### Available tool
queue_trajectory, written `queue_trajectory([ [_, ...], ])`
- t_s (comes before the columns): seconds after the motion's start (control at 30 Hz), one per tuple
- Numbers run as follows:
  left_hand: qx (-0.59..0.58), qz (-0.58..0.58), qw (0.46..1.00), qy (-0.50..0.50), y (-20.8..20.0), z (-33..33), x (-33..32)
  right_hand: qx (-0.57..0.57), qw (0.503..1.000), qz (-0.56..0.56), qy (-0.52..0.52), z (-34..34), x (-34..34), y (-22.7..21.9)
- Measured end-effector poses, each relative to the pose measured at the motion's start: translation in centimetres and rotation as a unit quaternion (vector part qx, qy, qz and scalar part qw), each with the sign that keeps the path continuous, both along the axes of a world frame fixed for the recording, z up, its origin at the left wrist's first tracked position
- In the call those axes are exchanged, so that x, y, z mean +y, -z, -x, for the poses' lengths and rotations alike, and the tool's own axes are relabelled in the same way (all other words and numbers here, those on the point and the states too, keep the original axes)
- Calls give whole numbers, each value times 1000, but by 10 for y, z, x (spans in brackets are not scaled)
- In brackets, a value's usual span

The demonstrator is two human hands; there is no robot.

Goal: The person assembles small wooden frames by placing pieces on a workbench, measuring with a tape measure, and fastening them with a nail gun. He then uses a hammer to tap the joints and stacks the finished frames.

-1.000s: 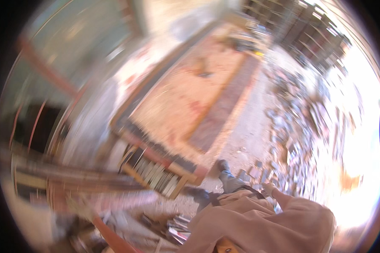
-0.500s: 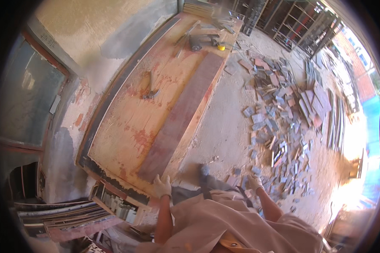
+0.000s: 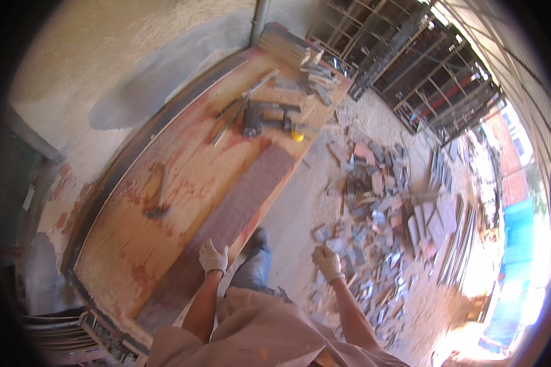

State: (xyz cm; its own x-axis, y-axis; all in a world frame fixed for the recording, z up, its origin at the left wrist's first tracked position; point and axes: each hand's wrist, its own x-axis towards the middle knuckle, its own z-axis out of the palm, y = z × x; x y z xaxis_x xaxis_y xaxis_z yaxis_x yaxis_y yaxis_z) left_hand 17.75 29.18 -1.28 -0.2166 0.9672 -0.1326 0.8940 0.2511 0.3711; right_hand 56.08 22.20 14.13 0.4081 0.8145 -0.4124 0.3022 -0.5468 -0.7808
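My left hand (image 3: 213, 255), in a pale glove, is over the near part of a long brown board (image 3: 242, 199). Its thumb stands apart from the fingers and nothing shows in it; whether it touches the board I cannot tell. My right hand (image 3: 328, 263), also gloved, hangs in the air over the floor to the right, its fingers curled in and no object showing. The board lies flat along the right side of a stained wooden worktable (image 3: 196, 177). Left of the board lies a hammer (image 3: 161, 199) with a wooden handle.
A black power tool (image 3: 252, 119) and a small yellow item (image 3: 297, 136) lie beyond the board. Wood strips (image 3: 318, 79) are at the table's far end. Many offcuts (image 3: 373, 214) cover the floor at right. A wall (image 3: 134, 73) borders the table's left side.
My view has shifted forward along the table. My left hand has moved from the board's near end to farther along it. My right hand has come up and forward.
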Motion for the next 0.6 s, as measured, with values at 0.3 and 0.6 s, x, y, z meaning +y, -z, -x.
queue_trajectory([
  [0.3, 34, 174, 984, 13, -49, -154, 222, -309, 904, -54, -289, -128, 283, -5],
  [0.6, 68, 287, 954, -58, -52, -192, 270, -549, 620, -176, -532, -86, 743, 94],
])
